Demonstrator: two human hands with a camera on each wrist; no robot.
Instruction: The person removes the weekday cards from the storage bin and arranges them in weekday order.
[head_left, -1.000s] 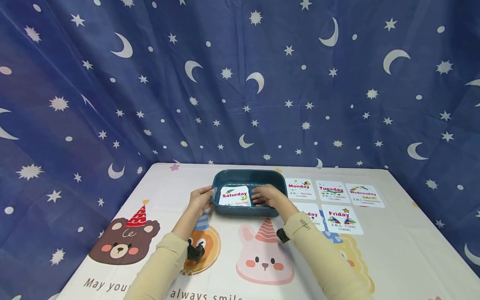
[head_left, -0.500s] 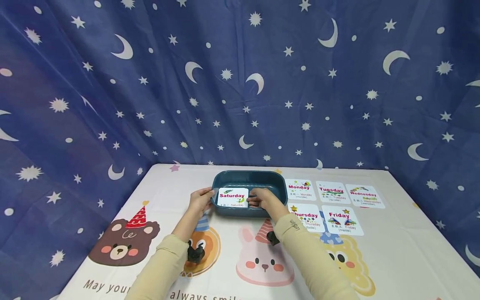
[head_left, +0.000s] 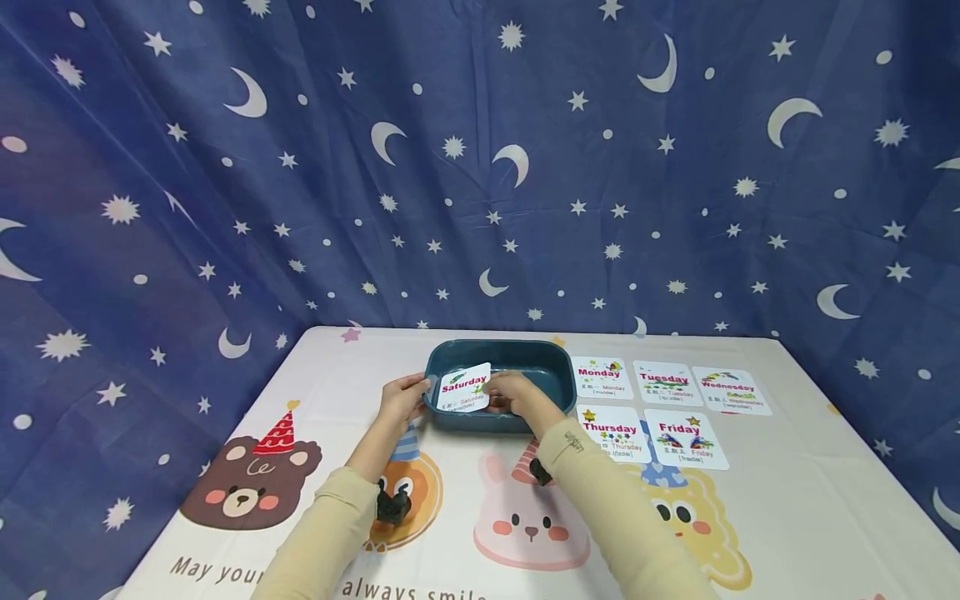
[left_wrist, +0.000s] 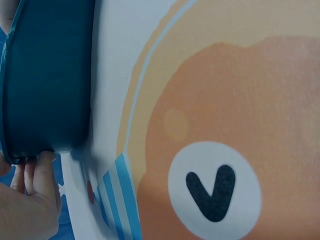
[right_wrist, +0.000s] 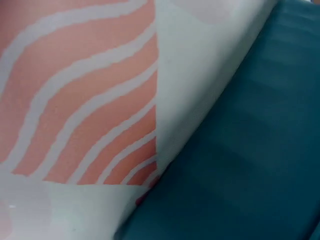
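My left hand (head_left: 402, 398) holds the left end of a dark teal plastic bin (head_left: 540, 357). In the left wrist view, the fingers (left_wrist: 42, 175) press the outside of the bin's end wall, with the thumb at the rim. A white card printed "Saturday" (head_left: 463, 390) stands tilted in the left part of the bin. My right hand (head_left: 517, 393) reaches over the front rim and pinches that card's right edge; its fingertips are partly hidden behind the card. The right wrist view is mostly filled by the bin's side wall (right_wrist: 240, 150).
Right of the bin lie weekday cards: Monday (head_left: 602, 388) and Thursday (head_left: 617, 437) nearest it, then Tuesday (head_left: 667, 396), Friday (head_left: 686, 450) and Wednesday (head_left: 731, 397). A cartoon-printed cloth (head_left: 810, 500) covers the table. A blue star-patterned curtain (head_left: 480, 208) hangs behind.
My right hand has moved left to the Saturday card and now grips it. The card has gone from lying lower in the bin to raised and tilted. The left hand stays put.
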